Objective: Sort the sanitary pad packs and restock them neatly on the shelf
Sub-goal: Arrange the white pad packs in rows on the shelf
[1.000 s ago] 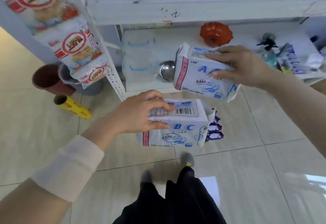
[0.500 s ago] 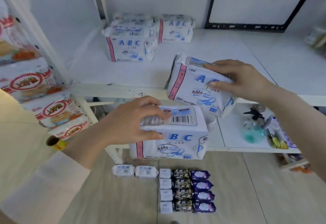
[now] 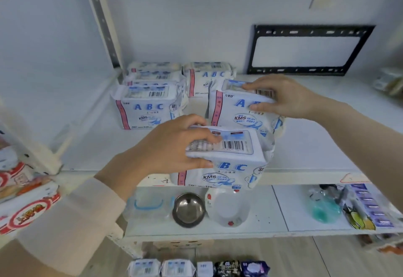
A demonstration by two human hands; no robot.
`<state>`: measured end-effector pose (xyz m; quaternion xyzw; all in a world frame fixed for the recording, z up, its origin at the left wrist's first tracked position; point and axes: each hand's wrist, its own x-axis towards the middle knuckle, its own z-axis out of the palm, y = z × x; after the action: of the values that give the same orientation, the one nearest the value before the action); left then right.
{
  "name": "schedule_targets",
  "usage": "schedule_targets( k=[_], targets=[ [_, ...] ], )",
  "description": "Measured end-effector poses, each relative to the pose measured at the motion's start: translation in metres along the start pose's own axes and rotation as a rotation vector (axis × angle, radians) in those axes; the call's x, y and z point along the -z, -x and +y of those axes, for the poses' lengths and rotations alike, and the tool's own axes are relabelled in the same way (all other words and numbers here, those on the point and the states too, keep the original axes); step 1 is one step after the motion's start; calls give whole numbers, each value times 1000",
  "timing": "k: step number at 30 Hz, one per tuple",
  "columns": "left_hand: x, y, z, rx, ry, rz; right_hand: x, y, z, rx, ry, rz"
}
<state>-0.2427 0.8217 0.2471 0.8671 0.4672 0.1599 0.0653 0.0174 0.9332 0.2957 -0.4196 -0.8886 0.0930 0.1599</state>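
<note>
Two packs held. Right hand grips upper pack by its top, over the shelf, just right of the stocked row, long axis left-right. Left hand grips lower pack by its top, at the shelf's front lip. Right hand's nearer the bare spot; likely places first.

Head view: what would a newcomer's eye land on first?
The left hand grips a white-and-blue ABC pad pack at the white shelf's front edge; the right hand holds a second pack just behind it. More matching packs sit at the shelf's back left.
</note>
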Motion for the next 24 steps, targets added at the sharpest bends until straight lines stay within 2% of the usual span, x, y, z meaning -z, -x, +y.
schedule_targets(
  k=[8, 14, 24],
  targets=[
    [-19, -59, -37, 88, -67, 5, -13, -76, 45, 29, -87, -17],
    [-18, -92, -51, 115, -128, -43, -36, -123, 69, 77, -68, -99],
    [-18, -114, -68, 172, -167, -69, -57, -154, 80, 75, -92, -155]
  ],
)
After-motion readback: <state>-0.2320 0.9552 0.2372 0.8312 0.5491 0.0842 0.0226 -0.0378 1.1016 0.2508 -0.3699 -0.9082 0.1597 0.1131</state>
